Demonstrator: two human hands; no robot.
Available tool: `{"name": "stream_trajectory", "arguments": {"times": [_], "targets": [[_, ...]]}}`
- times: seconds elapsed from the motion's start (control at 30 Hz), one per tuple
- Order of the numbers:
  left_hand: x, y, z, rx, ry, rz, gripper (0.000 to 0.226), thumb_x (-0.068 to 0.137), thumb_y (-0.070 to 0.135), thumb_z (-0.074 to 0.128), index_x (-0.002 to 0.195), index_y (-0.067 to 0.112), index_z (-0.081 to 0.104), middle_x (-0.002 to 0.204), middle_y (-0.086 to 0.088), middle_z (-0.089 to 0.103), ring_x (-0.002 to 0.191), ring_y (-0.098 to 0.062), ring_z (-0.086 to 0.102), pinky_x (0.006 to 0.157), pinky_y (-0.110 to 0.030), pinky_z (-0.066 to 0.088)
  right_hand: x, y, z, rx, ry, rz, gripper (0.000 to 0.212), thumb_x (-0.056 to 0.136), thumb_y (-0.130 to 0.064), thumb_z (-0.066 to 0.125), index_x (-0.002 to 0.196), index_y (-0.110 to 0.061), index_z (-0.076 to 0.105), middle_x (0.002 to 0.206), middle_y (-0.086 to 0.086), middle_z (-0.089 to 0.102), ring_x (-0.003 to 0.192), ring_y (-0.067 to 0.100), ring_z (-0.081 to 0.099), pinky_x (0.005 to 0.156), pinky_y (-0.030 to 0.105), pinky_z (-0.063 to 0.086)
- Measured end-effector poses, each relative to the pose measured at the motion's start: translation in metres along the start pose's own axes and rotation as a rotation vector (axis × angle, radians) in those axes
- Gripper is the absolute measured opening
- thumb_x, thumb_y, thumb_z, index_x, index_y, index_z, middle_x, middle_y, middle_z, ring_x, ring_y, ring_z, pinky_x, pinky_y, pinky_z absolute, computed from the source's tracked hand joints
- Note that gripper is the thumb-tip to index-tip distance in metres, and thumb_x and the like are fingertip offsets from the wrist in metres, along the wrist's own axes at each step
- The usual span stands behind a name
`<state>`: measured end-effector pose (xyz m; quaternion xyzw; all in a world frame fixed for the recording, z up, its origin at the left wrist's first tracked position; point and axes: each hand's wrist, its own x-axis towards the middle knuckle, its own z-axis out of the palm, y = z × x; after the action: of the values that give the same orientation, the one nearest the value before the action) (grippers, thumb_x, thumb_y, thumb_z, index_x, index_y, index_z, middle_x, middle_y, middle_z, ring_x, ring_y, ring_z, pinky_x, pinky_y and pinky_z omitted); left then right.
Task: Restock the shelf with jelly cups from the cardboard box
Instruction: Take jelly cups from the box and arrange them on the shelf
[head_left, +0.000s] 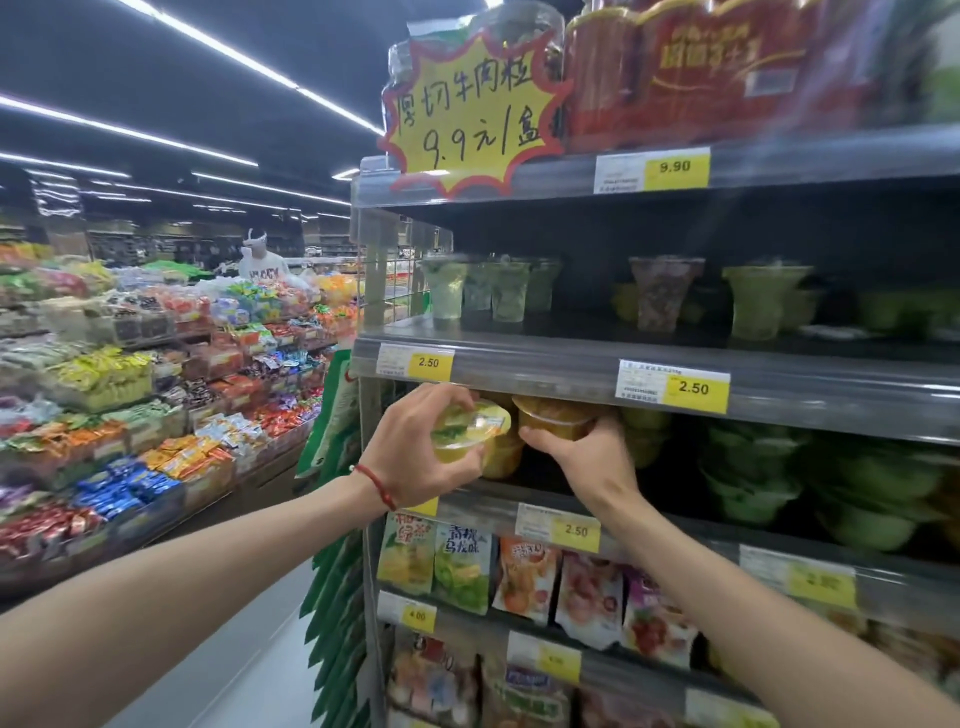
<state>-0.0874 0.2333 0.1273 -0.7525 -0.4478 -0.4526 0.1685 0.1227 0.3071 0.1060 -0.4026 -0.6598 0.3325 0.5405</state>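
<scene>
My left hand (423, 449) grips a yellow-green jelly cup (475, 431) by its lidded top, at the left front edge of the third shelf (488, 501). My right hand (582, 452) holds an orange-yellow jelly cup (556, 418) from below, just inside the same shelf. Another yellow cup (501, 457) stands on the shelf between my hands. Green jelly cups (753, 467) are stacked further right on that shelf. The cardboard box is out of view.
The shelf above carries tall clear dessert cups (493, 291) behind 2.50 price tags (693, 388). Snack pouches (519, 577) hang below. A yellow sale sign (472, 114) sticks out at the top. Candy bins (156, 374) line the aisle at left, a person (262, 260) far back.
</scene>
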Motion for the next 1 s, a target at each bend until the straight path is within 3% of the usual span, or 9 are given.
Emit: {"name": "stream_trajectory", "arguments": {"times": [0.07, 0.13, 0.4, 0.57, 0.7, 0.87, 1.0], "targets": [[0.000, -0.004, -0.006, 0.025, -0.025, 0.019, 0.037, 0.072, 0.033, 0.072, 0.101, 0.012, 0.062, 0.097, 0.003, 0.063, 0.086, -0.015, 0.061, 0.075, -0.034, 0.053, 0.002, -0.006, 0.007, 0.017, -0.045, -0.013, 0.054, 0.068, -0.041, 0.092, 0.113, -0.026, 0.066, 0.109, -0.013, 0.072, 0.103, 0.009, 0.068, 0.097, 0.030, 0.052], [0.000, -0.009, -0.013, 0.056, -0.046, 0.031, 0.039, 0.071, 0.034, 0.073, 0.102, 0.012, 0.062, 0.102, 0.001, 0.065, 0.089, -0.017, 0.062, 0.077, -0.036, 0.054, 0.005, -0.012, 0.016, 0.037, -0.070, -0.002, 0.055, 0.063, -0.049, 0.091, 0.108, -0.025, 0.070, 0.107, -0.013, 0.074, 0.102, 0.009, 0.069, 0.098, 0.034, 0.054], [-0.010, -0.019, -0.029, 0.112, -0.058, 0.014, 0.043, 0.071, 0.038, 0.071, 0.104, 0.013, 0.062, 0.108, 0.002, 0.067, 0.091, -0.014, 0.063, 0.077, -0.032, 0.055, 0.014, -0.018, 0.047, -0.041, -0.197, 0.096, 0.106, 0.041, -0.080, 0.085, 0.127, -0.023, 0.061, 0.121, -0.008, 0.071, 0.111, 0.017, 0.067, 0.102, 0.042, 0.053], [-0.020, -0.035, -0.038, 0.118, -0.022, -0.064, 0.042, 0.074, 0.042, 0.069, 0.104, 0.015, 0.060, 0.107, 0.004, 0.067, 0.087, -0.012, 0.064, 0.069, -0.033, 0.057, 0.013, -0.019, 0.057, -0.027, -0.202, 0.123, 0.081, 0.075, -0.051, 0.086, 0.140, -0.023, 0.046, 0.137, -0.002, 0.061, 0.126, 0.024, 0.058, 0.109, 0.040, 0.045], [-0.028, -0.048, -0.046, 0.147, 0.077, -0.189, 0.041, 0.074, 0.047, 0.068, 0.104, 0.021, 0.058, 0.102, 0.003, 0.068, 0.081, -0.012, 0.065, 0.063, -0.034, 0.057, 0.011, -0.016, 0.059, -0.007, -0.224, 0.104, 0.080, 0.082, -0.049, 0.082, 0.145, -0.024, 0.040, 0.143, -0.001, 0.057, 0.132, 0.025, 0.054, 0.113, 0.040, 0.041], [-0.038, -0.053, -0.055, 0.181, 0.100, -0.282, 0.043, 0.072, 0.048, 0.068, 0.105, 0.023, 0.056, 0.099, 0.002, 0.067, 0.080, -0.014, 0.064, 0.065, -0.037, 0.057, 0.005, -0.015, 0.062, -0.031, -0.226, 0.078, 0.071, 0.087, -0.046, 0.077, 0.145, -0.023, 0.042, 0.140, -0.001, 0.058, 0.130, 0.024, 0.055, 0.105, 0.033, 0.040], [-0.048, -0.052, -0.056, 0.158, 0.104, -0.319, 0.044, 0.071, 0.049, 0.071, 0.106, 0.025, 0.055, 0.099, 0.003, 0.067, 0.082, -0.013, 0.064, 0.066, -0.036, 0.057, 0.006, -0.012, 0.068, -0.048, -0.190, 0.084, 0.074, 0.086, -0.048, 0.077, 0.145, -0.024, 0.040, 0.140, -0.001, 0.059, 0.129, 0.026, 0.055, 0.110, 0.041, 0.043]]}}
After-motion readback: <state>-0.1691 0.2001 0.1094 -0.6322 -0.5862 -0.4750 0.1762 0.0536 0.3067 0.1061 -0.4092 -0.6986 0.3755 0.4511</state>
